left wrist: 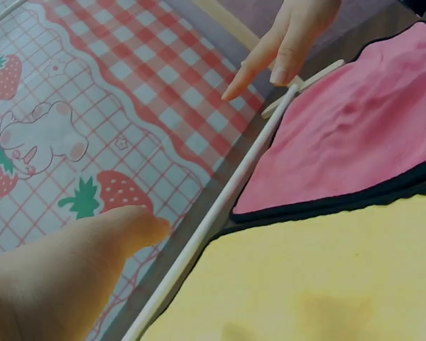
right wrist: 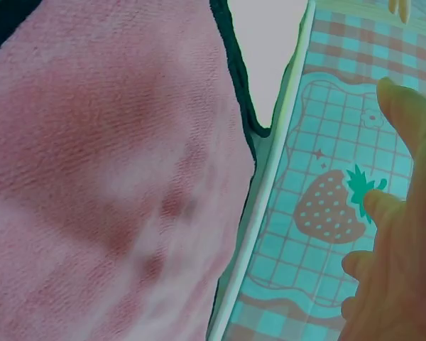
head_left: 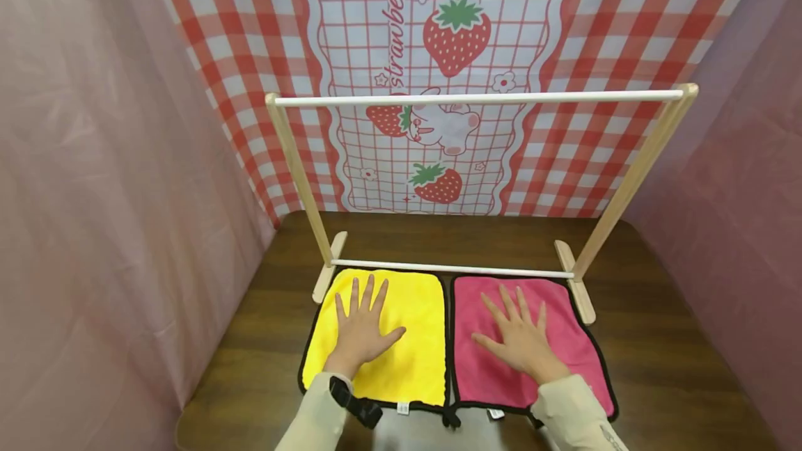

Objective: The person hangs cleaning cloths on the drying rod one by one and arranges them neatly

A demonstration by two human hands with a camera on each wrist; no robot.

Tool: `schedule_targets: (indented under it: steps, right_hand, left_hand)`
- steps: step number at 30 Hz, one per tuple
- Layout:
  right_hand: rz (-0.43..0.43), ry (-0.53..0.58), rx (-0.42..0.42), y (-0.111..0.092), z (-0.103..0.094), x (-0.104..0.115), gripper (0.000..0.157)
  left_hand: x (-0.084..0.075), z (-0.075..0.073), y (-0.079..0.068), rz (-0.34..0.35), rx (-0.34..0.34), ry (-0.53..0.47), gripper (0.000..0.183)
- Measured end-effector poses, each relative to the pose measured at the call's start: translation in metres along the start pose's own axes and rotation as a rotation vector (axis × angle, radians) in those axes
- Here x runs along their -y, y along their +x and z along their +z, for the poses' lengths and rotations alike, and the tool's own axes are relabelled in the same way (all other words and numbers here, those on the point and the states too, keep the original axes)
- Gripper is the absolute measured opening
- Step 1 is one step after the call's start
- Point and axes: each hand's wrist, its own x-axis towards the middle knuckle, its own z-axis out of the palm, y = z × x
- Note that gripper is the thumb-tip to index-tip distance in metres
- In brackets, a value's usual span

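Two square cloths with black edging lie flat side by side on the brown table: a yellow cloth [head_left: 413, 353] at left and a pink cloth [head_left: 470, 374] at right. My left hand [head_left: 363, 333] is over the yellow cloth, its fingers spread and holding nothing. Over the pink cloth my right hand [head_left: 520, 336] is likewise spread and holds nothing. Both wrist views show the left hand [left wrist: 64, 263] and the right hand [right wrist: 405, 206] apart from the cloths, seemingly held above them.
A wooden rack [head_left: 633, 183] with a white top bar [head_left: 476, 99] and a white lower bar [head_left: 451, 268] stands just behind the cloths. A strawberry-print checked sheet [head_left: 457, 40] hangs behind it. Pink curtains [head_left: 113, 179] flank the table [head_left: 238, 360].
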Motion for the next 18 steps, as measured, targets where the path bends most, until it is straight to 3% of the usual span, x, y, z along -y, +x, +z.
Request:
schedule_targets:
  steps: [8,13,18]
  right_hand:
    - [-0.056,0.025,-0.028,0.012,-0.004,0.005,0.081]
    - [-0.103,0.041,-0.038,0.021,-0.002,0.011,0.079]
    - [-0.152,0.016,-0.013,0.025,0.004,0.016,0.079]
  left_hand:
    - [0.024,-0.016,0.011,-0.053,-0.043,-0.028,0.097]
    - [0.047,-0.033,0.018,-0.113,-0.05,-0.096,0.101]
    - [0.073,-0.046,0.027,-0.144,-0.098,-0.179,0.108]
